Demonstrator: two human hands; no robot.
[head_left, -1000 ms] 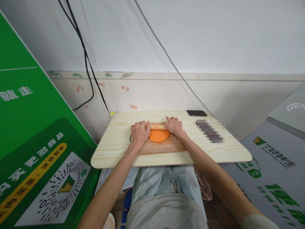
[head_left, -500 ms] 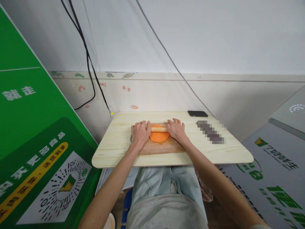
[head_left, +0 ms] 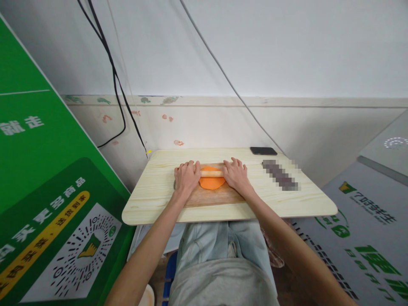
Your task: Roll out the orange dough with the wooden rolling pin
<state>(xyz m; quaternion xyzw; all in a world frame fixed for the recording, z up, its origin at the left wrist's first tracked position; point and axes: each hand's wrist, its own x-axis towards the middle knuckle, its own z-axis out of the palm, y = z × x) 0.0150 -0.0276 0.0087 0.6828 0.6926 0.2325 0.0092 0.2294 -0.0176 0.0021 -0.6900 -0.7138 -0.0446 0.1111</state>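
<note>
A light wooden rolling pin (head_left: 211, 174) lies crosswise over a flat, rounded sheet of orange dough (head_left: 212, 183). Some of the dough shows beyond the pin, more of it on my side. Underneath is a brown wooden board (head_left: 213, 199). My left hand (head_left: 187, 176) is closed over the pin's left end, and my right hand (head_left: 236, 172) is closed over its right end. Both pin ends are hidden under my fingers and palms.
The board rests on a pale wood-grain table (head_left: 287, 207) against the wall. A black phone (head_left: 263, 151) lies at the back right, with a blurred-out dark item (head_left: 280, 175) nearer me. A green panel (head_left: 63, 178) stands at the left; cables hang along the wall.
The rolling pin has shifted very slightly toward me over the dough, with both hands still on it. The whole view has moved a little.
</note>
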